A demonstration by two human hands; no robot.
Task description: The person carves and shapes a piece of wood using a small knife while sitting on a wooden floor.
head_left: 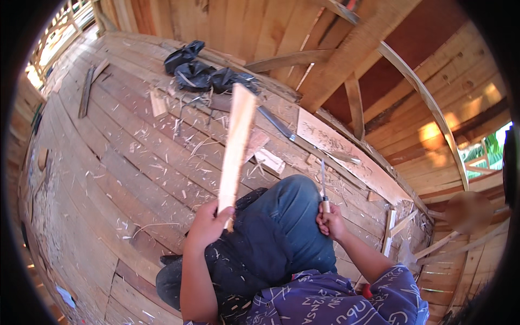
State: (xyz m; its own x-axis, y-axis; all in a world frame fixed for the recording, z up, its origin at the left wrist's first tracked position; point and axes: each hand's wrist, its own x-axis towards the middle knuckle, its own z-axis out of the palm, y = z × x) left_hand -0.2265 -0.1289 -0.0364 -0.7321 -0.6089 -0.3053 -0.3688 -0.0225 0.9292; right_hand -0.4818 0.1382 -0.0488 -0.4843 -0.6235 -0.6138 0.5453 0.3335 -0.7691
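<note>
My left hand [208, 223] is closed round the lower end of a pale, flat piece of wood [236, 143], which stands up in front of me, wider at its top. On the other side of my raised knee, my right hand [331, 221] grips the light wooden handle of a knife [324, 187]. Its narrow blade points up and away from me, apart from the wood. My legs in blue trousers [292, 216] are folded between the two hands, with small shavings on the dark cloth.
Shavings litter the plank floor [141, 146]. A black plastic bag [192, 70] lies by the far wall, near a long dark blade [276, 123]. Wood blocks [269, 161] rest beyond my knee. A wide board [346, 149] lies along the right wall, below a slanting beam [357, 54].
</note>
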